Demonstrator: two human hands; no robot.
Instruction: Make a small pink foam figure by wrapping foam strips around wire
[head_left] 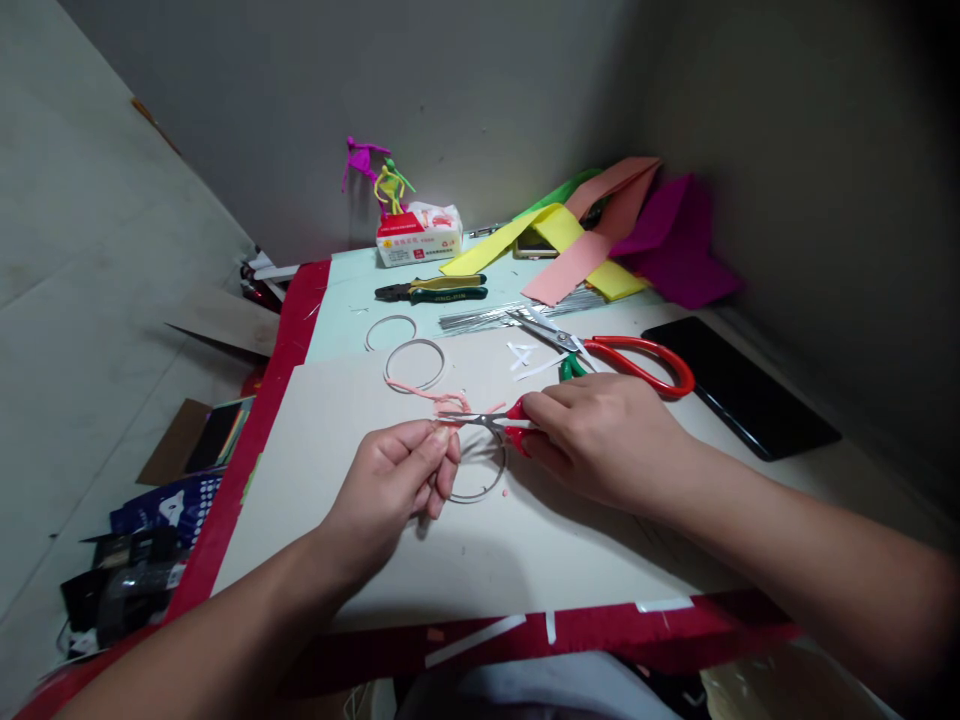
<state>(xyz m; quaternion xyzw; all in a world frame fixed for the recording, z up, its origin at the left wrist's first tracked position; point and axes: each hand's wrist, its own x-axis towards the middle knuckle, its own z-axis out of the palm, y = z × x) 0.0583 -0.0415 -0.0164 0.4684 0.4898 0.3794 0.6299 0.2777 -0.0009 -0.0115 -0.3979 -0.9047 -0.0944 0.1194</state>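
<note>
In my left hand (409,465) the fingers are pinched on a thin-limbed pink figure (452,404), whose lower part is hidden by my thumb and fingertips. My right hand (600,435) grips small scissors (516,428) by their red handles. The blades point left across the pink figure, close to my left fingertips; whether they touch it I cannot tell. A coil of wire (501,470) lies on the pale board under both hands. Beyond the pink figure lies a second wire coil (415,365), which one pink limb overlaps.
Large red-handled scissors (637,365), pliers (431,290) and straight wires (480,318) lie farther back. Behind them stand a tissue pack (420,235) with small coloured figures and folded paper strips (555,270). A black phone (739,385) is at right, near the grey wall.
</note>
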